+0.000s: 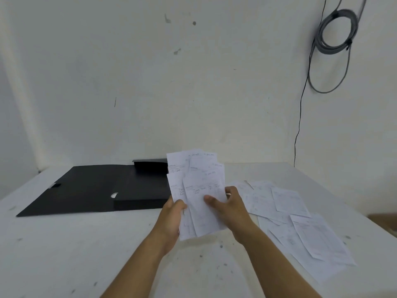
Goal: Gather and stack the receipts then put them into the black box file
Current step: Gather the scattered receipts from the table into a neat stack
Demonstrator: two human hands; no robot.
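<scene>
Both hands grip a fanned bunch of thin white paper receipts (197,190) held above the table: the left hand (171,216) pinches its lower left edge, the right hand (227,208) clasps its right side, thumb on top. More loose white receipts (300,224) lie right of the right hand; the open black box file (103,190) lies left of the left hand. The sheets look light, floppy and slippery, so squeezing the squared-up lower edges should stop them sliding.

Both hands are holding a fanned bundle of receipts (196,190) upright above the white table (86,244). The left hand (170,220) is gripping its lower left edge; the right hand (228,208) is pinching its right side, thumb across the front. The black box file (96,190) is lying open beyond the left hand. Loose receipts (296,222) are lying spread just right of the right hand.
</scene>
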